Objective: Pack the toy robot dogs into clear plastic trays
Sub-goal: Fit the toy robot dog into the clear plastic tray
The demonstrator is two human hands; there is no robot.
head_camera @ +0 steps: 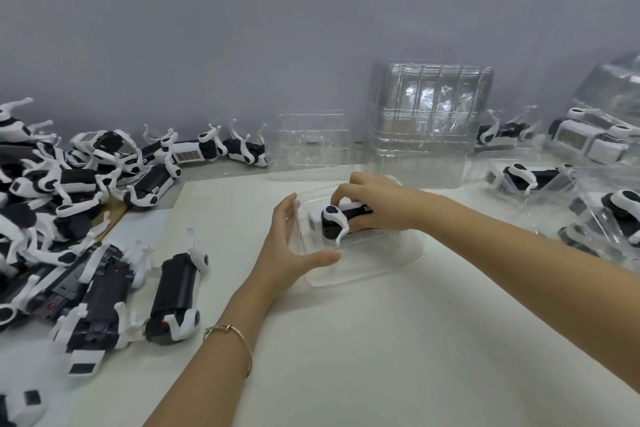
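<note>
As we look down, the white surface [381,357] spreads across the whole scene. Off to our left lies a big heap of loose dogs [69,218], black and white, tangled, many with legs in the air. At the back stands a stack of empty trays [429,121], with a single tray [308,146] just beside it on the left. Over on the right, the packed trays [602,218] hold toys already.

Centre now: the clear tray [363,267] sits flat on the surface. Our left hand [287,246] braces its left end, fingers spread wide and nearly straight, thumb laid along the near side. Our right hand [370,204] reaches over, fingers curled tight round the toy robot dog [334,222], which sits inside the clear tray with a white leg pointing toward us. A thin bracelet [239,336] circles the left wrist.
</note>
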